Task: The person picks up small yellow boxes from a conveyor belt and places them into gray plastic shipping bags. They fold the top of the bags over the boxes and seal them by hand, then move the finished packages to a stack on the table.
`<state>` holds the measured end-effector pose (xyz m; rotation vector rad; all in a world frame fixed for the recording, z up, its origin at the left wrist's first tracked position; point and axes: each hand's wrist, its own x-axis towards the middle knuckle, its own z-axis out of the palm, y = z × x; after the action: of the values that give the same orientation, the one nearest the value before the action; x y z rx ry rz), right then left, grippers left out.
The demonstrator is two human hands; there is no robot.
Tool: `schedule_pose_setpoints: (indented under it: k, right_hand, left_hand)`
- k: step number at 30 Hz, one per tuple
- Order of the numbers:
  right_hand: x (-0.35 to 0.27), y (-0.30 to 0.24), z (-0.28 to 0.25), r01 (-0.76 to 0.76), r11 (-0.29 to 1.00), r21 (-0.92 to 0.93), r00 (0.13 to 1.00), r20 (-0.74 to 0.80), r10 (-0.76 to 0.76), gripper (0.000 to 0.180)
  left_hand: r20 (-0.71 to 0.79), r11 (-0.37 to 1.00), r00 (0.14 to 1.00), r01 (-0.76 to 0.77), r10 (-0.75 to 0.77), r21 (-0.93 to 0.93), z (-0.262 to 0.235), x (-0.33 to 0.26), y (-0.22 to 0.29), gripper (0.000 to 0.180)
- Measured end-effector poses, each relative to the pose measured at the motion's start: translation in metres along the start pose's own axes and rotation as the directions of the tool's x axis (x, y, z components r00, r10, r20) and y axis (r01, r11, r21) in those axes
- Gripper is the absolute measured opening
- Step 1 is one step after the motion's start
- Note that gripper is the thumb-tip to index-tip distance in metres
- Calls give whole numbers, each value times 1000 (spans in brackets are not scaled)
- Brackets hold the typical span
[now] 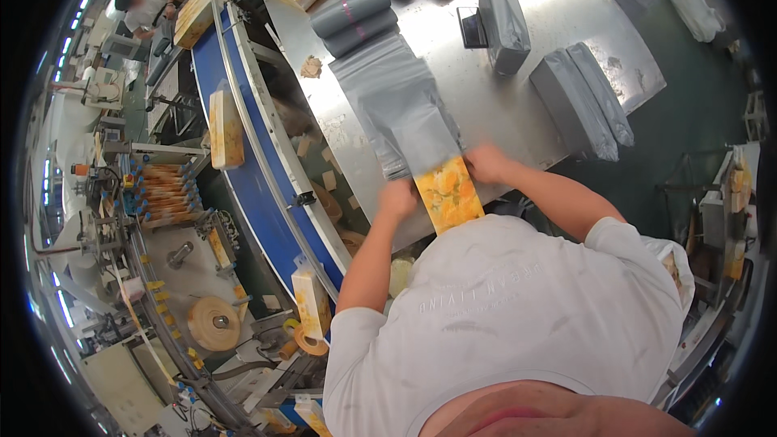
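A person in a white, short-sleeved cloth shirt point(502, 299) reaches both bare arms forward, the hands apart in front of the torso. The left forearm point(368, 263) runs away from the near side, angling slightly right toward the left hand point(397, 197), its fingers apparently curled in. The right forearm point(562, 196) slants from an elbow out at the right, far and leftward, to the right hand point(486, 163), set slightly farther off than its partner. Blur over both hands, heavier on the right, obscures the exact finger positions.
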<state>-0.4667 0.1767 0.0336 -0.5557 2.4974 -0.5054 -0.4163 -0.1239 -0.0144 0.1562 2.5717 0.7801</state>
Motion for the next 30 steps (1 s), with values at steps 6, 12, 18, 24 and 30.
schedule_pose_setpoints:
  k: [6, 12, 18, 24, 30]
  right_hand:
    - [-78, 10, 41, 77, 964, 255, 972, 198, -130, 25]
    - [-59, -47, -19, 92, 987, -130, 982, 176, -69, 20]
    - [-36, -102, 42, 435, 885, 168, 898, -148, -414, 15]
    - [-13, -135, 72, 393, 894, 217, 908, -246, -340, 17]
    - [-8, -124, 80, 412, 898, 152, 885, -301, -355, 13]
  left_hand:
    - [217, 966, 975, 100, -47, -240, 40, -95, 3, 29]
    - [-57, 921, 982, 150, -182, -360, 34, -87, -4, 26]
    - [-169, 708, 933, 116, -319, -697, 56, -116, 10, 19]
    - [-278, 697, 918, -2, -283, -717, 61, -113, -1, 18]
    - [-293, 750, 943, -79, -157, -657, 51, -104, -3, 19]
